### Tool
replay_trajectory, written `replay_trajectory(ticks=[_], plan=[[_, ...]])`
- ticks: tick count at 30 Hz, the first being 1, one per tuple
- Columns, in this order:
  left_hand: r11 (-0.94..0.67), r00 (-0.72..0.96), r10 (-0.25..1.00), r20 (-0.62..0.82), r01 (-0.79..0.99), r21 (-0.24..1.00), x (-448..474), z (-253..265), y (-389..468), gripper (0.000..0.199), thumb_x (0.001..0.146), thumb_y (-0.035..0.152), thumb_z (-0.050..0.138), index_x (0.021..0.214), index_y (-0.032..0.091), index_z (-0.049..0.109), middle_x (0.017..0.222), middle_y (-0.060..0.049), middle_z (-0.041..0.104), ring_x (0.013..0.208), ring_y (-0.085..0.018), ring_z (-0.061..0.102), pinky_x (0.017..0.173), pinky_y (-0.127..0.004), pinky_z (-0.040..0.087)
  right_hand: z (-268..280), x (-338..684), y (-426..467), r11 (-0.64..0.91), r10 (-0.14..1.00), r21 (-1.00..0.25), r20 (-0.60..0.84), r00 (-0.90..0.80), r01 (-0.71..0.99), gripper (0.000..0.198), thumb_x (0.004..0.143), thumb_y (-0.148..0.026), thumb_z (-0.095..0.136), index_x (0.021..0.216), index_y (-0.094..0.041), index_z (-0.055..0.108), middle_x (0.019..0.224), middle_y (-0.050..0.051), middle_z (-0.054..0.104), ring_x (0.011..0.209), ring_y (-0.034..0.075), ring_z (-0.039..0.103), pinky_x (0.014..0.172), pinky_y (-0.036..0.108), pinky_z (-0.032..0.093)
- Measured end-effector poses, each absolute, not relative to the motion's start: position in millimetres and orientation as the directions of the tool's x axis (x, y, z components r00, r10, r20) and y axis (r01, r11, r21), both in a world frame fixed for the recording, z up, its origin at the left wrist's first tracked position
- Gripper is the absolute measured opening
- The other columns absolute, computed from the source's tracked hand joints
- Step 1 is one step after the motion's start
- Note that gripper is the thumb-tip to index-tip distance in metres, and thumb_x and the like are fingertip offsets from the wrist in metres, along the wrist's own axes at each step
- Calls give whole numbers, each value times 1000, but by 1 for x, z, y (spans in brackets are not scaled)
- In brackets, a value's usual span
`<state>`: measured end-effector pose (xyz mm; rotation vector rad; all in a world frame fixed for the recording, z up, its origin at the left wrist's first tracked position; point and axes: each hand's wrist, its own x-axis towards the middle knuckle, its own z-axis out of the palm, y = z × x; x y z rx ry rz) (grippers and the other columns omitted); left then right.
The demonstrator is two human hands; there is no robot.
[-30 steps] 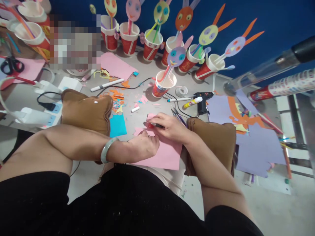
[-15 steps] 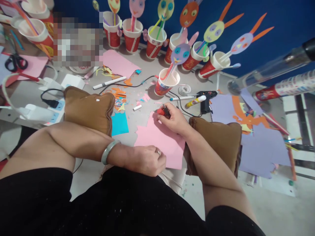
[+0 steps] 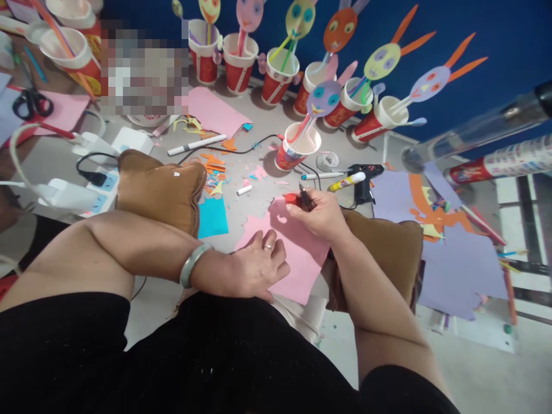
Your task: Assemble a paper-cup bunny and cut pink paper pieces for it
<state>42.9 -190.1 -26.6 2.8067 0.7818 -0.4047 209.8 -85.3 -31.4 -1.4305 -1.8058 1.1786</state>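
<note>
A sheet of pink paper (image 3: 297, 253) with a ragged left edge lies in front of me. My left hand (image 3: 259, 267), ringed and with a bangle at the wrist, rests on the sheet with its fingers spread and slightly bent. Closed around a dark pen (image 3: 305, 196), my right hand (image 3: 323, 213) is over the sheet's far edge. A small red round piece (image 3: 291, 199) sits at its fingertips, partly hidden; its kind is unclear. A white marker cap (image 3: 244, 190) lies left of the paper.
Paper cups with straw-and-paper figures (image 3: 297, 152) stand along the back. Brown cushions (image 3: 159, 187) lie on both sides. A black glue gun (image 3: 364, 184), a yellow glue stick (image 3: 346, 181), purple paper (image 3: 466, 264), a blue square (image 3: 213, 217), scraps and a power strip (image 3: 103, 192) surround the work.
My left hand has opened from a curled fist and spread onto the pink paper. The sheet has turned slightly. My right hand has shifted a little right with the pen.
</note>
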Motion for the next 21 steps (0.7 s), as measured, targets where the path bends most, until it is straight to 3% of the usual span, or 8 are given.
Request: replay_trajectory(ticks=[3,5,11,16,21], plan=[[-839,827,494,-269,534,103,42,-28,-189,88,86,71,57,154,16,42,144,-26,54,136,-52,45,101,-63,45,-30,214,-86,93,963,-881,-38,-266,464,21,70,-35,72,83,-18,69,69,0,64,60,12,53,59,27,45],[-835,819,502,-280,542,90,43,-30,-189,90,84,72,60,151,13,46,140,-25,56,134,-51,47,100,-61,46,-29,217,-86,120,968,-879,0,-252,462,20,71,-33,72,85,-20,66,72,-1,65,60,12,54,59,27,46],[-846,833,484,-269,523,99,40,-35,-189,87,83,72,61,148,15,51,159,-28,37,140,-57,38,104,-68,40,-28,222,-85,93,985,-891,16,-174,445,17,76,-30,70,88,-22,62,75,-1,66,64,13,60,60,28,49],[-854,843,479,-244,511,91,38,-39,-186,83,83,72,60,144,17,53,158,-29,38,143,-56,36,106,-70,37,-28,219,-88,87,981,-891,-2,-195,446,19,74,-29,73,88,-22,64,73,-2,63,59,11,54,57,26,46],[-859,856,480,-191,503,95,37,-37,-181,76,86,74,54,136,16,59,151,-28,47,137,-54,44,104,-69,38,-32,212,-88,14,961,-891,-113,-251,454,18,74,-29,70,88,-21,62,74,-1,65,61,13,57,61,28,49]])
